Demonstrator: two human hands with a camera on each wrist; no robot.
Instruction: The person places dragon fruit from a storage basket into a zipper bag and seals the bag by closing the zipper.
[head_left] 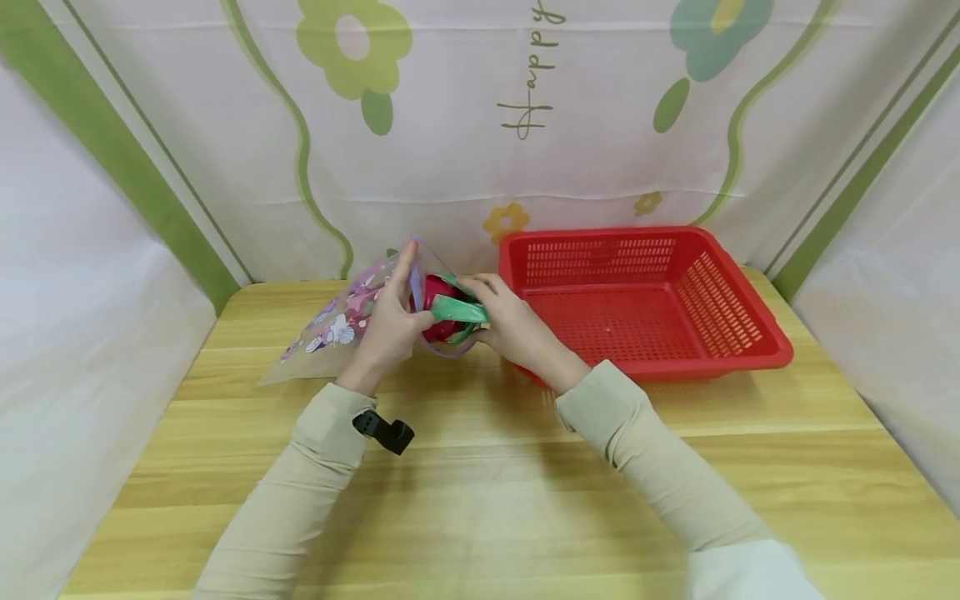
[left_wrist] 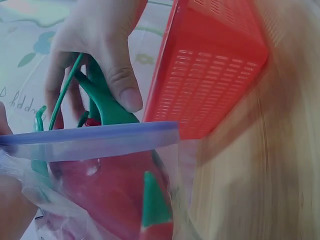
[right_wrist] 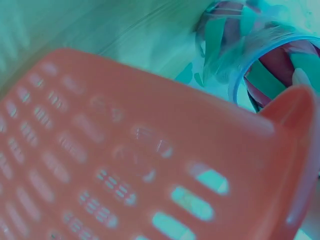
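Note:
A clear zip plastic bag (head_left: 333,329) printed with pink and purple figures leans to the left, its lilac-rimmed mouth facing right. My left hand (head_left: 386,325) holds the bag by its mouth, index finger extended along the rim and thumb near the green strips. Partly inside the mouth is a red dragon fruit (head_left: 442,292) with green leafy scales. My right hand (head_left: 517,327) grips the fruit by its green tips. In the left wrist view, the right hand (left_wrist: 102,35) stands above the bag's rim (left_wrist: 100,132), with the fruit's red body (left_wrist: 107,182) behind the clear plastic.
Just right of my right hand stands a red slotted plastic basket (head_left: 607,333), its near wall filling much of the right wrist view. Both rest on a wooden table (head_left: 480,508). A white flowered cloth (head_left: 450,158) hangs behind it.

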